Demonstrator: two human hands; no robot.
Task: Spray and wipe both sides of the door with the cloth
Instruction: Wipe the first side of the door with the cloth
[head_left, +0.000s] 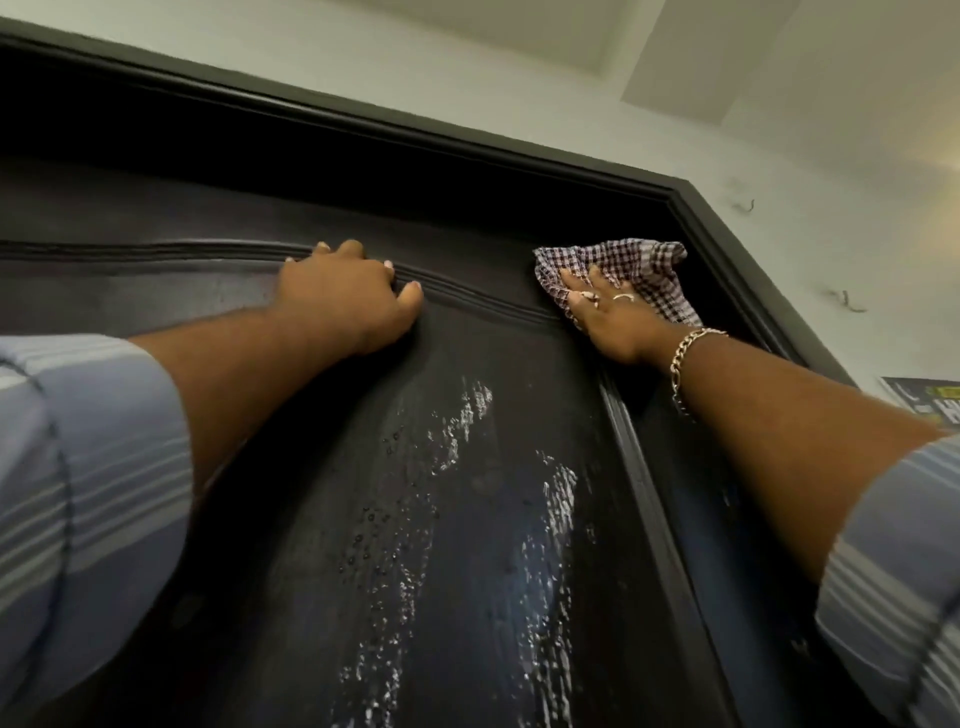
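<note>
Your right hand (610, 317) is pressing the checked cloth (631, 275) flat against the door (467, 519) with fingers spread and straight, near the top right corner just under the frame (727, 228), while part of the cloth is lying hidden beneath your palm. Your left hand (348, 296) is resting on the raised moulding (156, 249), fingers curling over its ridge, gripping nothing loose. Wet streaks (550, 545) are running lengthwise down the panel, and the door's lower part is cut off.
</note>
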